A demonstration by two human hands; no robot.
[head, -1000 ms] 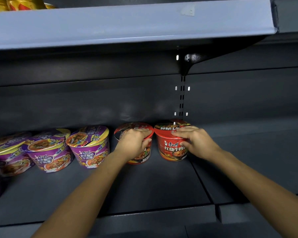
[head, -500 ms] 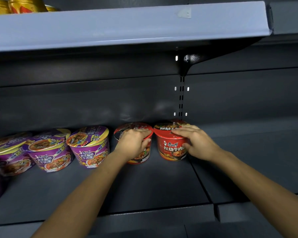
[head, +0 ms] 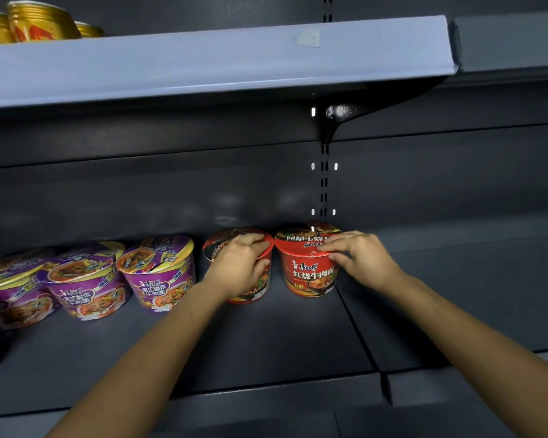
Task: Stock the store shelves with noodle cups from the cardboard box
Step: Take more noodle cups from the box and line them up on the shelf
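Two cups stand shelved, each grip curled round one: left hand (head: 238, 263) on left red cup (head: 256, 290), right hand (head: 361, 259) on right red cup (head: 309, 276); the shelf (head: 266, 343) likely needs more.

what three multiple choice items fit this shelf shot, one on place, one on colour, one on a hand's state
1. The purple cups stand on which side of the left hand? A) its left B) its right C) above it
2. The right cup, under the right hand, is A) purple B) red C) green
3. The left hand A) lies flat B) hangs idle C) grips the left cup
Key: 1 A, the purple cups sit left of it; 2 B, its wall and lid are red; 3 C, it curls over that cup's lid.
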